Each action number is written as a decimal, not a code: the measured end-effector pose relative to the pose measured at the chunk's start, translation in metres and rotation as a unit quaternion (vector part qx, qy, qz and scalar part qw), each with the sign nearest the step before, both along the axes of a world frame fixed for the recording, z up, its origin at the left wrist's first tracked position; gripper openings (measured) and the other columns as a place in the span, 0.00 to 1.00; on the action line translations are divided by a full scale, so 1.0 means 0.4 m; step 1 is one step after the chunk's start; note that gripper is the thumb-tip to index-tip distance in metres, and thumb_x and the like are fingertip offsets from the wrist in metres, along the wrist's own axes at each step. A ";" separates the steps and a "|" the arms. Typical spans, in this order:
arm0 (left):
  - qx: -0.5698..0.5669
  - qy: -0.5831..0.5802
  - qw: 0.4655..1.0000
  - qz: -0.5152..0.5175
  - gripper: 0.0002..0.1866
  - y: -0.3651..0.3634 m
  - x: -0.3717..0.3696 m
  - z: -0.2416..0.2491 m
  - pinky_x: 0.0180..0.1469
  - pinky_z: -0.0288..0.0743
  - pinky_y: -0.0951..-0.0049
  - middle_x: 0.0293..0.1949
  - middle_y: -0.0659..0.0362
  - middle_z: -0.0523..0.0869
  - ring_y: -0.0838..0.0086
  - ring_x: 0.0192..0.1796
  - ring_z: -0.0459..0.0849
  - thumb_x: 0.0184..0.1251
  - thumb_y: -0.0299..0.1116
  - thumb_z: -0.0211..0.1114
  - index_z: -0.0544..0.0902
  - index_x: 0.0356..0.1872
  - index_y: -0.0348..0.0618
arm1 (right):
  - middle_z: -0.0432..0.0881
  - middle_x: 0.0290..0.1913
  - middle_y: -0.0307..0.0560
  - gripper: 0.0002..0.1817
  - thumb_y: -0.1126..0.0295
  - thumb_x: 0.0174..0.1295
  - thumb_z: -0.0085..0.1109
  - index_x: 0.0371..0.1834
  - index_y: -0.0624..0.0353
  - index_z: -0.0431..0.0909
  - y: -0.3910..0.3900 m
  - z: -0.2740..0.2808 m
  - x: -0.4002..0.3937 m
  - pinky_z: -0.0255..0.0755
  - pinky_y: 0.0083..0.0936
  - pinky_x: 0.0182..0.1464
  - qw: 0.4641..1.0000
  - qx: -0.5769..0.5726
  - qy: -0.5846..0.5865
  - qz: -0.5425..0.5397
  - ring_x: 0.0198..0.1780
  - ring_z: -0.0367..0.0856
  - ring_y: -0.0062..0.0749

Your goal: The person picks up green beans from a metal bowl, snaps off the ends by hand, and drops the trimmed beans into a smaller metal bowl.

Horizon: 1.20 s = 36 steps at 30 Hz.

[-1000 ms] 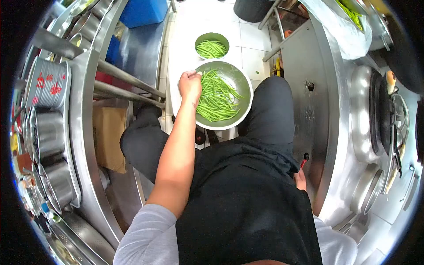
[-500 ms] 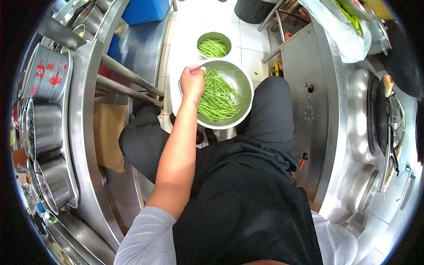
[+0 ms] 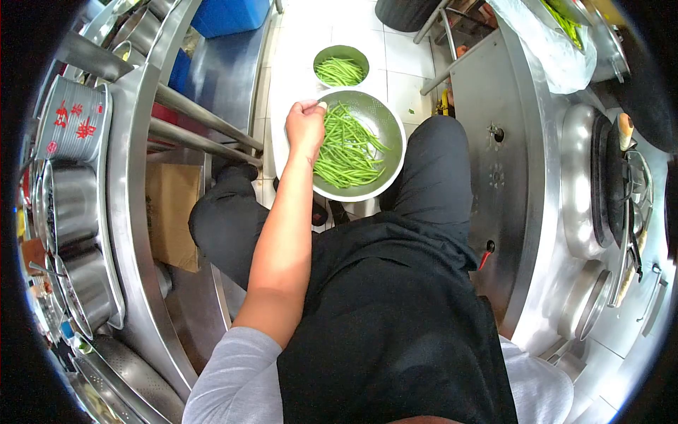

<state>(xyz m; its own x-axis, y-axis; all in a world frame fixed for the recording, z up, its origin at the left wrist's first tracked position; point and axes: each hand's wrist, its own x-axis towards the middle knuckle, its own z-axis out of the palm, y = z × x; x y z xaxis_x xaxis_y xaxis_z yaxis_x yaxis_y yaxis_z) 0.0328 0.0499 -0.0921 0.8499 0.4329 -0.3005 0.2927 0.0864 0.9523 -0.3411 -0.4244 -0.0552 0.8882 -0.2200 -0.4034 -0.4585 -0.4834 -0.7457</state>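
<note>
My left hand [image 3: 306, 129] is closed on the left rim of a wide metal colander [image 3: 390, 134], thumb on the upper side and fingers curled. Long green beans [image 3: 349, 159] lie heaped in it, mostly toward the left and near side; its far right wall is bare. Just beyond stands a smaller round pot [image 3: 323, 56], with more green beans [image 3: 340, 71] inside. The colander sits between my knees. My right hand is out of view; only the grey sleeve on that side shows.
Steel shelving [image 3: 145, 177] with metal pots [image 3: 74, 201] runs along my left. On my right is a steel counter [image 3: 533, 212] with a wok burner [image 3: 580, 180]. A blue bin [image 3: 229, 15] and a black bin [image 3: 406, 13] stand farther ahead on the tiled floor.
The view has shifted slightly, so the colander and pot appear a little higher. My left hand stays on the rim, and the beans look much the same.
</note>
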 end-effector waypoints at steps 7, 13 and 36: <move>-0.003 0.002 1.000 -0.002 0.15 0.006 -0.004 0.015 0.50 0.78 0.73 0.45 0.54 0.90 0.73 0.44 0.86 0.67 0.29 0.71 0.84 0.52 0.33 | 0.88 0.57 0.50 0.29 0.46 0.76 0.58 0.61 0.64 0.84 0.035 0.017 0.035 0.74 0.38 0.63 0.999 -0.007 -0.029 0.029 0.59 0.84 0.47; 0.028 -0.017 0.999 -0.021 0.16 0.004 -0.012 0.061 0.47 0.77 0.75 0.44 0.56 0.88 0.76 0.41 0.83 0.69 0.27 0.67 0.83 0.55 0.33 | 0.82 0.63 0.49 0.20 0.72 0.74 0.63 0.67 0.64 0.77 0.232 0.180 0.281 0.67 0.30 0.71 0.973 0.076 -0.145 -0.161 0.64 0.78 0.31; -0.017 0.067 0.996 -0.061 0.12 -0.008 -0.090 -0.004 0.41 0.74 0.73 0.37 0.63 0.87 0.76 0.38 0.83 0.69 0.34 0.71 0.85 0.49 0.41 | 0.88 0.47 0.70 0.14 0.70 0.61 0.61 0.45 0.66 0.88 0.672 -0.134 1.015 0.82 0.47 0.58 0.895 -0.290 -0.040 0.335 0.54 0.89 0.59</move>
